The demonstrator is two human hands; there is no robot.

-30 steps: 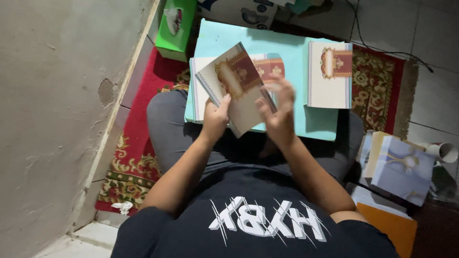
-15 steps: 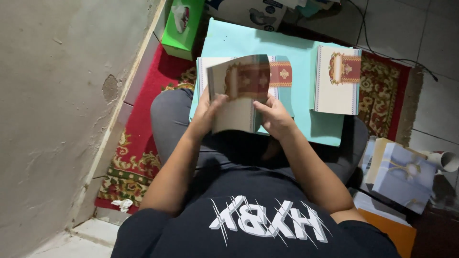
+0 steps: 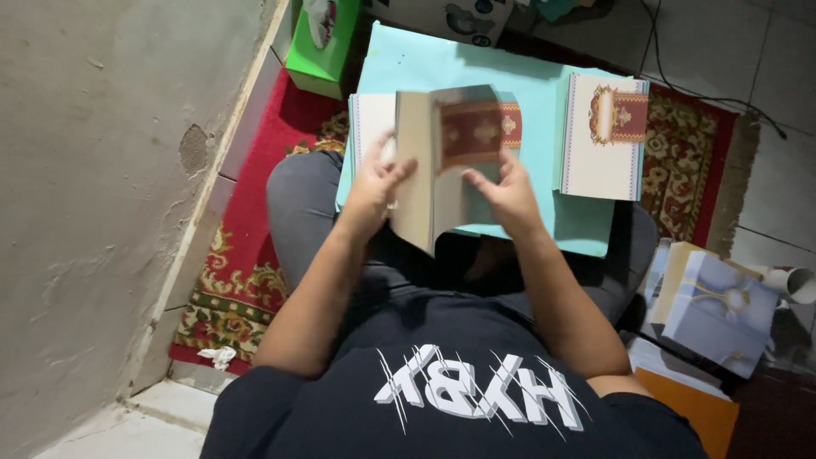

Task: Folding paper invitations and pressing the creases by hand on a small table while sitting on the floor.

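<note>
- Head view: the left hand (image 3: 374, 189) has its fingers closed on the left edge of a folded card (image 3: 442, 161), which is held upright over the lap, in front of a light blue board (image 3: 425, 64).
- The right hand (image 3: 508, 194) pinches the card's right flap with fingers together.
- A stack of white cards (image 3: 602, 136) lies flat on the board, to the right, apart from both hands.
- A green tissue box (image 3: 319, 42) stands by the wall on a red patterned rug (image 3: 255, 246).

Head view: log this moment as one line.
left hand: holds folded card | right hand: on card's right flap | surface: teal board | beside: card stack
</note>
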